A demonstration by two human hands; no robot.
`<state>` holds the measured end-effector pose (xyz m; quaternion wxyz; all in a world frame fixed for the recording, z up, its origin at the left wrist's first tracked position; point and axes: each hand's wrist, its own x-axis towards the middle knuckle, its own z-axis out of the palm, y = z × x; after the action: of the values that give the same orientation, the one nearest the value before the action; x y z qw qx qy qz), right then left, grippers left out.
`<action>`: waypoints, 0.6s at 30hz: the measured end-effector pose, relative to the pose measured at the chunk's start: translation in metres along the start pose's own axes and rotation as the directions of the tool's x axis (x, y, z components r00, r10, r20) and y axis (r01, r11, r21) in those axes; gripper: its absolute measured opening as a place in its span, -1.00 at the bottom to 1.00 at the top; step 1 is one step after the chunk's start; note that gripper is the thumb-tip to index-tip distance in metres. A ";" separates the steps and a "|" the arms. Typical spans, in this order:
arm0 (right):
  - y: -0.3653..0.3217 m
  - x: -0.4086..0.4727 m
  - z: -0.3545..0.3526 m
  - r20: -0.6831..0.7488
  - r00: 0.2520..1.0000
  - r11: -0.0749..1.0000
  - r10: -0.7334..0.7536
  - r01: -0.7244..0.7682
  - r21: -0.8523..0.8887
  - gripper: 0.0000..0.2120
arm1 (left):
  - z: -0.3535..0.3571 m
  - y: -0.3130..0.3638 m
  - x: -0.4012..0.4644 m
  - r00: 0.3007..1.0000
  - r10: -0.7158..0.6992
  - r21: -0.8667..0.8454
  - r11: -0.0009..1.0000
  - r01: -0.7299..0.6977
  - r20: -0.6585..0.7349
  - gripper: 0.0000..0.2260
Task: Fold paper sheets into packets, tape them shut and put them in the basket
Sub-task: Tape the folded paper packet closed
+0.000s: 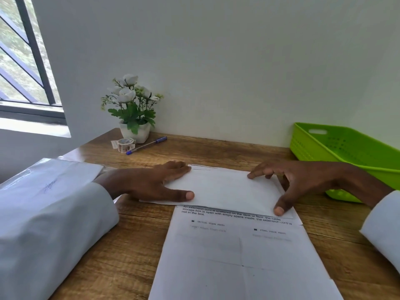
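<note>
Head view. A printed paper sheet [244, 252] lies on the wooden desk [134, 245], its far portion folded toward the person as a blank flap [225, 189]. The left hand [151, 185] lies flat on the flap's left end, fingers straight and close together, thumb extended along the near edge. The right hand [303, 182] is arched over the right end: fingertips touch the flap's upper surface, thumb presses the near right corner, fingers spread. Neither hand pinches the paper.

Step in hand, as judged: setting the first fold. To do it well, keep the left hand pressing as an anchor, check that the flap's side edges line up with the sheet below, then run the right fingertips along the far crease from centre outward.

The green basket [346, 148] stands at the right rear, well apart from the tape roll [125, 145] and pen [147, 145] beside the flower pot [136, 133] at the left rear.

Hidden or unclear: the basket's right side and the sheet's near edge are cut off; what the basket holds cannot be fully seen. The small print is partly legible.
</note>
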<state>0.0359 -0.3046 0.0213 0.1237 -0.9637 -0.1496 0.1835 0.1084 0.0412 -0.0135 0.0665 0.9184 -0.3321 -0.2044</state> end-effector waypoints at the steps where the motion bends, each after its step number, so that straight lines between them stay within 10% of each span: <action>1: -0.002 0.000 0.000 0.016 1.000 0.999 0.006 -0.005 -0.044 -0.11 | 0.001 0.001 0.001 1.000 0.004 0.022 1.000 -0.004 0.021 0.03; 10: -0.013 -0.007 -0.002 0.069 0.996 0.994 0.056 -0.049 -0.097 -0.06 | 0.006 0.011 0.004 1.000 0.011 0.087 0.996 -0.011 -0.006 -0.15; 18: -0.081 0.053 -0.011 -0.319 0.935 0.970 -0.155 0.205 0.131 -0.63 | -0.014 -0.003 -0.003 0.869 0.058 -0.064 0.993 -0.103 -0.491 -0.61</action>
<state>0.0674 -0.2138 0.0382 0.2398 -0.9493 -0.2009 0.0313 0.1142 0.0453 -0.0006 0.1971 0.9218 -0.3331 0.0226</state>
